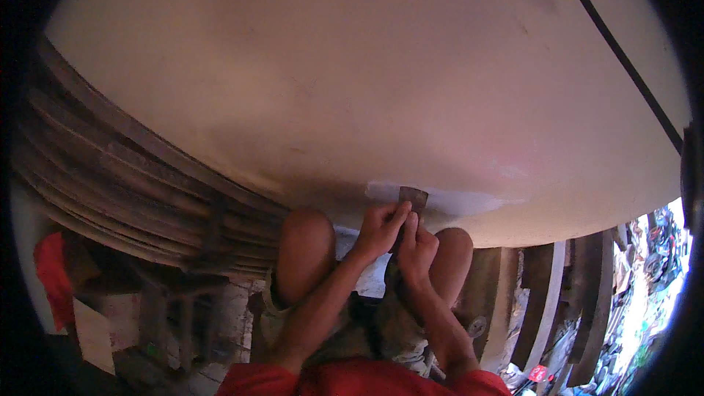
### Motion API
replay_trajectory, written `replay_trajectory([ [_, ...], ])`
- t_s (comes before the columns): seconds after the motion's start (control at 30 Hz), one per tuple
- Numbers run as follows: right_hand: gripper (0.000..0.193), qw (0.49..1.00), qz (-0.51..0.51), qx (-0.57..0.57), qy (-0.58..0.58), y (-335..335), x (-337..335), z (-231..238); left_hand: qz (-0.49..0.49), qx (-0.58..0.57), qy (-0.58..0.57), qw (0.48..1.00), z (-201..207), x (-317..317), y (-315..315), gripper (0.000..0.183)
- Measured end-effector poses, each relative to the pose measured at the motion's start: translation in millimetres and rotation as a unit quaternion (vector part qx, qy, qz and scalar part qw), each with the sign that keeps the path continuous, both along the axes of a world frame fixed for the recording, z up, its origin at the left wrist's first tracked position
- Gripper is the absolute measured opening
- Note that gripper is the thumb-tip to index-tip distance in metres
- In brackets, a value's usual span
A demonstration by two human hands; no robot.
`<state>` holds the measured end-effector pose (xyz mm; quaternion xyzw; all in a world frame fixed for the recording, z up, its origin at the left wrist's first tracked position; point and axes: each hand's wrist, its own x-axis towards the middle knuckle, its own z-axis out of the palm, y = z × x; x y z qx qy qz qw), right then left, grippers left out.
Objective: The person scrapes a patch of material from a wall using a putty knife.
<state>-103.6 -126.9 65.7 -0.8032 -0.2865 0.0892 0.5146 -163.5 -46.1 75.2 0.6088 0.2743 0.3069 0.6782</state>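
Note:
Just beyond my knees, a putty knife [414, 196] with a dark, squarish blade stands up from between my hands. Its blade overlaps a pale whitish patch [469, 202] on a large, smooth, cream-coloured curved surface [411, 81]. My right hand [418, 251] is closed around the knife's lower part, thumb pointing up along it. Close against it on the left, my left hand [381, 231] is closed too, with thumb and fingers pinched at the blade's lower edge. Most of the handle is hidden by my fingers.
Curved wooden slats [147, 169] run along the left beneath the surface. Upright wooden beams [539, 304] stand at lower right, with a bright, cluttered heap [653, 271] beyond. A dark cable [623, 51] crosses the upper right. Boxes [110, 323] and a red cloth [53, 279] sit lower left.

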Motion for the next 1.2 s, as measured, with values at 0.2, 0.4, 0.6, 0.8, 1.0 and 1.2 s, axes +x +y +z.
replay_trajectory([
  [0.2,0.039,1.0,0.004,0.018,-0.001,2.9,0.4,4.1,-0.017,-0.05,0.001,0.999,5.4,-1.8,1.1,0.037],
  [0.4,0.042,1.0,-0.011,0.009,0.025,9.3,-2.0,8.2,0.017,-0.036,0.004,0.999,5.5,0.0,2.9,0.037],
  [0.6,0.041,1.0,-0.018,0.02,0.005,9.8,-5.3,14.8,-0.004,-0.019,-0.032,0.999,15.5,-2.7,4.8,0.036],
  [0.8,0.039,0.999,-0.009,0.039,0.001,4.3,-5.7,6.4,0.008,-0.016,-0.04,0.999,17.3,-4.4,-1.9,0.036],
  [1.0,0.037,0.999,-0.013,0.037,-0.032,0.0,-10.8,10.8,-0.004,-0.012,-0.037,0.999,11.5,-9.7,-5.3,0.035],
  [1.2,0.033,0.998,-0.004,0.044,-0.048,-2.7,-9.2,17.0,-0.02,-0.019,-0.041,0.999,17.9,-13.1,-5.4,0.035],
])
